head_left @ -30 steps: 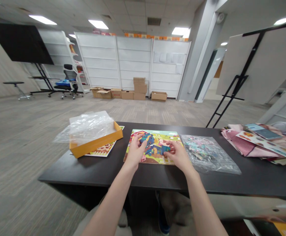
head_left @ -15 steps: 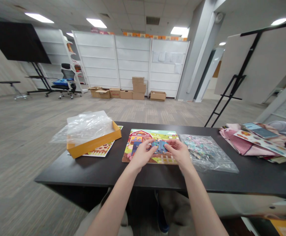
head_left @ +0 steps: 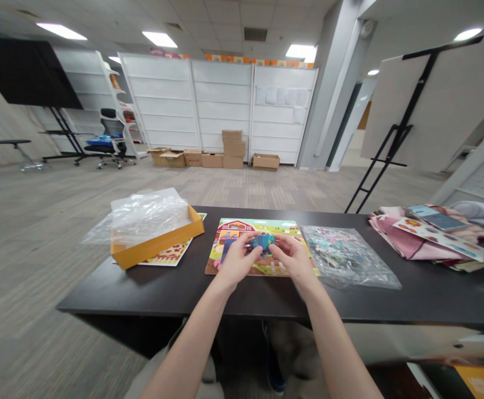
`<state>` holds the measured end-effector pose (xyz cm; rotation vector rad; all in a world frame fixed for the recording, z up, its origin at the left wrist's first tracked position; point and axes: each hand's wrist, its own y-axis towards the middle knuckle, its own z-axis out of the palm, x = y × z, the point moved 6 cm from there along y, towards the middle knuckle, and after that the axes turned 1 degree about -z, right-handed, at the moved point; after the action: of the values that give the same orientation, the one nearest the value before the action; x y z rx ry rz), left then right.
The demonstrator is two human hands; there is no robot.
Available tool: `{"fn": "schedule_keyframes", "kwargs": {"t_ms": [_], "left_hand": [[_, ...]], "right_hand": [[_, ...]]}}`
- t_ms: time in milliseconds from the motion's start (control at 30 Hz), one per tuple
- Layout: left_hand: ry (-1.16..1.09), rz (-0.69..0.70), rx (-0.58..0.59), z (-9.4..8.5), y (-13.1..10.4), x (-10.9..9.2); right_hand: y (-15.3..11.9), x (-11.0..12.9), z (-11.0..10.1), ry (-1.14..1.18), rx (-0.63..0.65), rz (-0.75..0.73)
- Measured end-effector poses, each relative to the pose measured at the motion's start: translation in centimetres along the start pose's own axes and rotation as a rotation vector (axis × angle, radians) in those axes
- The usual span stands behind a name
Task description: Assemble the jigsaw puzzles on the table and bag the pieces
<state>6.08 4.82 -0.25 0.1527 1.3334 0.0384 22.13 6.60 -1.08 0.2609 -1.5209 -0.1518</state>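
Blue puzzle pieces [head_left: 262, 241] are held between my two hands, above a colourful farm picture board [head_left: 221, 260] on the black table. My left hand [head_left: 238, 259] grips their left side with thumb and fingers. On the right side, my right hand [head_left: 294, 257] pinches them the same way. Fingers hide part of the pieces, so their number and exact fit cannot be made out. Right of the board lies a clear plastic bag [head_left: 350, 257] full of small coloured pieces.
A yellow box [head_left: 159, 244] with clear plastic wrap [head_left: 150, 213] rests on picture sheets at the left of the table [head_left: 142, 293]. Pink cloths [head_left: 385, 235], a stickered sheet and a phone-like item [head_left: 437, 217] lie at the right.
My right hand has moved slightly left, closer to my left hand. The blue pieces between them are now closer together and look tilted differently.
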Motion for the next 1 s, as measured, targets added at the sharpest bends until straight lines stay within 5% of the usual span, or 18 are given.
{"fn": "schedule_keyframes", "kwargs": {"t_ms": [233,400,600,767,867,1000], "left_hand": [[0.033,0.065,-0.014,1.8,0.2,-0.3],[0.039,0.055,0.046,5.8,0.1,-0.1],[0.92,0.586,0.499,14.1,-3.1,0.9],[1.177,0.632,0.54,16.6,-3.5,3.2],[1.068,0.554,0.486,16.7,-2.3,3.4],[0.865,0.488,0.419,16.3,-1.3,3.5]], "right_hand": [[-0.7,1.4,-1.5,0.032,-0.081,0.055],[-1.6,2.9,-7.3,0.078,-0.32,0.03],[-4.9,4.5,-16.4,0.326,-0.734,-0.081],[-6.6,5.3,-18.7,0.356,-0.766,-0.046],[-7.2,5.9,-18.9,0.355,-0.767,-0.054],[-7.1,5.3,-18.0,0.246,-0.567,0.103]]}}
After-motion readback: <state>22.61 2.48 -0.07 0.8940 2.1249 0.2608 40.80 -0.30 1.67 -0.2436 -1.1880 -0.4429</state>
